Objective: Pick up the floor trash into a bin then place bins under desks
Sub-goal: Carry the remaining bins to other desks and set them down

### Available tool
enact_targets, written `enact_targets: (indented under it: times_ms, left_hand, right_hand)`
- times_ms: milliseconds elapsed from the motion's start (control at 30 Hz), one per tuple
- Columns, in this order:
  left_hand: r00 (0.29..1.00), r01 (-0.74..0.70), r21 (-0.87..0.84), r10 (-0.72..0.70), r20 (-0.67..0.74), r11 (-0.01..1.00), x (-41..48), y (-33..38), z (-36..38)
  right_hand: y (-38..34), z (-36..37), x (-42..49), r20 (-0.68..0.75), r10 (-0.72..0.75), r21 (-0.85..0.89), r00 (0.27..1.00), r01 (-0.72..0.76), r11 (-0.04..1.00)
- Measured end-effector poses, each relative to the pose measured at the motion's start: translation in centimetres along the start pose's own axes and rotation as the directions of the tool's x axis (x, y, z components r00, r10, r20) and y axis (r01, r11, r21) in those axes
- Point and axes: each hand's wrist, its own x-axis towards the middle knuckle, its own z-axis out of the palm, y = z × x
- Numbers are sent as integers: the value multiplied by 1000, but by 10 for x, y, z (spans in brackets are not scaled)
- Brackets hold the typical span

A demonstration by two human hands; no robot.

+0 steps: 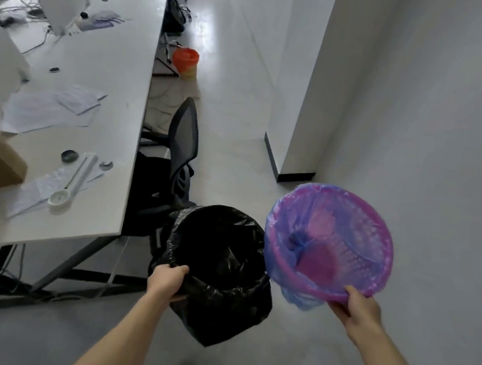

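My left hand [166,280] grips the near rim of a bin lined with a black bag [218,266], held above the floor beside the desk's corner. My right hand [360,311] grips the near rim of a pink mesh bin [332,243] lined with a blue bag, tilted so its inside faces me. The two bins hang side by side, nearly touching. A third bin, orange-lined [186,62], stands on the floor farther down the aisle by the desk edge.
A long white desk [105,125] with papers, monitors and a cardboard box runs along the left. A black mesh chair [182,145] stands at its edge just beyond the black bin. A white wall and pillar [314,85] close the right side.
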Motion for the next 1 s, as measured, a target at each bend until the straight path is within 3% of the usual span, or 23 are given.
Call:
enact_targets:
  times_ms: [200,600,867,1000]
  left_hand:
    - [1000,-14,-83,13,-16,996,54,106,69]
    - [990,-13,-138,-7,-138,990,205,373,178]
    - [966,-38,-153,-3,-260,987,300,524,201]
    - [936,-86,-122,39,-350,989,340,605,179]
  right_hand:
    - [-77,63,96,-47,-17,10,999,18,1000]
    - [-241,285,284,22,-88,-131,996,90,987]
    - [-314,446,403,108,-180,-400,978,208,893]
    - [-351,533,457,234,-123,-471,964,223,854]
